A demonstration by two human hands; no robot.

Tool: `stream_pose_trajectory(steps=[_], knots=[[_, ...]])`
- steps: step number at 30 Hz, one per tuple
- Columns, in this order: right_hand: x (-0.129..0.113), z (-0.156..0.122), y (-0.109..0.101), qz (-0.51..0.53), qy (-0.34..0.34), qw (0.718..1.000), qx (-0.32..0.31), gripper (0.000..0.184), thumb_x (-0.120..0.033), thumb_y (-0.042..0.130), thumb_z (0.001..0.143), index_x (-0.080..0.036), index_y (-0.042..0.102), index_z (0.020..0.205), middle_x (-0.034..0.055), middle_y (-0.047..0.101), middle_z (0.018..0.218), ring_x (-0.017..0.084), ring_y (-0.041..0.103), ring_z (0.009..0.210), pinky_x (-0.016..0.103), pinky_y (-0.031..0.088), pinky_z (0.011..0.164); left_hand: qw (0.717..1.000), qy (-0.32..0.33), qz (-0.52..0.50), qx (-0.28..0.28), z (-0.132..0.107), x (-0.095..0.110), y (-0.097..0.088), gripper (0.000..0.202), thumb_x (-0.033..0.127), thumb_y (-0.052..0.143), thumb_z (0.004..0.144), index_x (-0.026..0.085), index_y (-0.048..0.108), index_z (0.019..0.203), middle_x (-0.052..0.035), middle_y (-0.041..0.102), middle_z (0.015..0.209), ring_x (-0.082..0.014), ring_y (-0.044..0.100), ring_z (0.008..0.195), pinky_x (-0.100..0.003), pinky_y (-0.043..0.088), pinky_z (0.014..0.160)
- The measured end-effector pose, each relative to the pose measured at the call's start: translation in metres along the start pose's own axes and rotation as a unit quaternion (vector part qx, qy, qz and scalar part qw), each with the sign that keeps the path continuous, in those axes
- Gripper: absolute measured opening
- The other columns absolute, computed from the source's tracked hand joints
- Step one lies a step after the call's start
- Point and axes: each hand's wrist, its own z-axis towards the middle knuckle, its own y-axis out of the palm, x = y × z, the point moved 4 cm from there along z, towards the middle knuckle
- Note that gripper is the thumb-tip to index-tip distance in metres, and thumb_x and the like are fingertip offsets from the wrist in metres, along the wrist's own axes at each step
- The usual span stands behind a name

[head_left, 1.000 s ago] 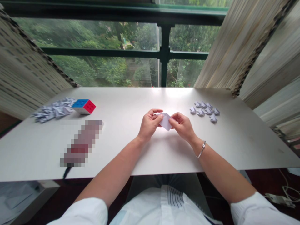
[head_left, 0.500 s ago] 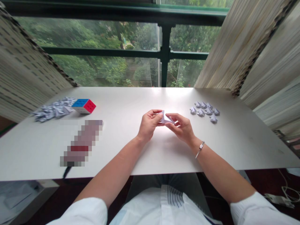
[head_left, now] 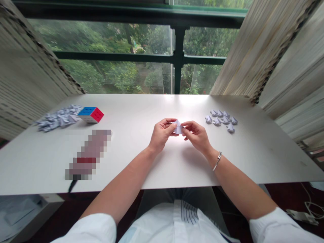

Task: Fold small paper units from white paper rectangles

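A small folded piece of white paper [head_left: 178, 128] is held between my two hands above the middle of the white table [head_left: 131, 158]. My left hand [head_left: 162, 133] pinches its left side, thumb in front and fingers behind. On the right edge, the thumb and fingertips of my right hand [head_left: 196, 134] are closed on the same paper. Its top comes to a point. Parts of the paper are hidden behind my fingertips.
Several small folded paper pieces [head_left: 221, 119] lie grouped at the right. At the left is a pile of folded papers [head_left: 60, 117] beside a blue, red and white puzzle cube [head_left: 91, 114]. A pixelated oblong item [head_left: 88, 155] lies nearer me. A window [head_left: 113, 57] stands behind the table.
The flap that stuck out to the right of the paper is now folded in, so the piece looks narrower. My right fingers have shifted and pinch its right edge.
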Motion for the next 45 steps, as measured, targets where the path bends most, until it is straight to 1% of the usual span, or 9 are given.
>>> stream_pose_trajectory(steps=[7, 12, 17, 25, 33, 35, 38, 41, 45], knots=[[0.000, 0.001, -0.002, 0.027, 0.035, 0.999, -0.003, 0.036, -0.047, 0.072, 0.077, -0.019, 0.064, 0.099, 0.0000, 0.065, 0.076, 0.013, 0.061, 0.067, 0.024, 0.053, 0.054, 0.999, 0.017, 0.044, -0.014, -0.003, 0.002, 0.002, 0.037, 0.033, 0.080, 0.068, 0.013, 0.067, 0.095, -0.0025, 0.070, 0.075, -0.0134, 0.065, 0.065, -0.026, 0.057, 0.060], [0.000, 0.003, -0.003, 0.067, 0.062, 0.995, -0.043, 0.033, -0.044, 0.079, 0.072, -0.017, 0.066, 0.086, 0.0007, 0.066, 0.073, 0.012, 0.060, 0.065, 0.025, 0.048, 0.057, 0.996, 0.030, 0.075, -0.037, -0.006, 0.005, 0.005, 0.028, 0.031, 0.079, 0.069, 0.014, 0.070, 0.090, -0.0029, 0.070, 0.078, -0.0140, 0.065, 0.068, -0.026, 0.056, 0.061], [-0.004, 0.004, -0.005, 0.082, 0.086, 0.992, -0.037, 0.029, -0.043, 0.079, 0.071, -0.017, 0.068, 0.076, -0.0002, 0.065, 0.065, 0.011, 0.056, 0.058, 0.024, 0.042, 0.053, 0.996, 0.028, 0.077, -0.035, -0.006, 0.007, 0.006, 0.027, 0.031, 0.080, 0.068, 0.013, 0.072, 0.086, -0.0042, 0.071, 0.080, -0.0141, 0.065, 0.068, -0.025, 0.055, 0.059], [-0.003, 0.003, -0.005, 0.098, 0.116, 0.988, -0.027, 0.026, -0.041, 0.079, 0.071, -0.017, 0.069, 0.077, 0.0006, 0.068, 0.069, 0.013, 0.061, 0.062, 0.024, 0.048, 0.054, 0.996, 0.034, 0.070, -0.034, -0.007, 0.006, 0.005, 0.031, 0.030, 0.081, 0.067, 0.012, 0.071, 0.090, -0.0041, 0.070, 0.077, -0.0134, 0.064, 0.066, -0.025, 0.054, 0.056], [-0.004, 0.003, -0.004, 0.092, 0.093, 0.991, -0.027, 0.030, -0.045, 0.075, 0.074, -0.016, 0.066, 0.079, 0.0005, 0.066, 0.069, 0.013, 0.062, 0.062, 0.025, 0.050, 0.054, 0.994, 0.039, 0.074, -0.064, -0.008, 0.008, 0.008, 0.027, 0.029, 0.080, 0.069, 0.013, 0.070, 0.087, -0.0034, 0.069, 0.077, -0.0122, 0.062, 0.063, -0.024, 0.054, 0.056], [-0.004, 0.003, -0.005, 0.097, 0.082, 0.992, -0.017, 0.030, -0.045, 0.075, 0.075, -0.017, 0.065, 0.078, -0.0005, 0.064, 0.068, 0.012, 0.060, 0.061, 0.025, 0.050, 0.054, 0.996, 0.033, 0.062, -0.061, -0.008, 0.009, 0.008, 0.030, 0.030, 0.080, 0.069, 0.013, 0.070, 0.091, -0.0032, 0.069, 0.077, -0.0127, 0.063, 0.064, -0.025, 0.054, 0.057], [-0.002, 0.005, -0.007, 0.091, 0.071, 0.993, 0.019, 0.030, -0.045, 0.074, 0.075, -0.018, 0.063, 0.077, -0.0021, 0.061, 0.067, 0.011, 0.056, 0.059, 0.024, 0.049, 0.054, 0.996, 0.019, 0.049, -0.065, -0.008, 0.009, 0.008, 0.041, 0.030, 0.081, 0.068, 0.016, 0.067, 0.104, -0.0029, 0.070, 0.080, -0.0137, 0.065, 0.068, -0.027, 0.057, 0.061], [-0.001, 0.006, -0.009, 0.079, 0.063, 0.994, 0.046, 0.031, -0.046, 0.074, 0.074, -0.018, 0.062, 0.077, -0.0023, 0.060, 0.068, 0.010, 0.054, 0.059, 0.025, 0.048, 0.055, 0.996, -0.001, 0.053, -0.075, -0.008, 0.007, 0.011, 0.052, 0.025, 0.082, 0.066, 0.018, 0.063, 0.113, -0.0011, 0.068, 0.079, -0.0138, 0.065, 0.069, -0.029, 0.058, 0.064], [-0.002, 0.006, -0.007, 0.071, 0.053, 0.995, 0.038, 0.032, -0.048, 0.073, 0.075, -0.018, 0.062, 0.079, -0.0019, 0.060, 0.068, 0.011, 0.054, 0.059, 0.026, 0.048, 0.057, 0.996, 0.000, 0.056, -0.065, -0.008, 0.003, 0.013, 0.045, 0.019, 0.079, 0.066, 0.016, 0.063, 0.108, 0.0019, 0.063, 0.071, -0.0111, 0.062, 0.064, -0.026, 0.056, 0.064]])
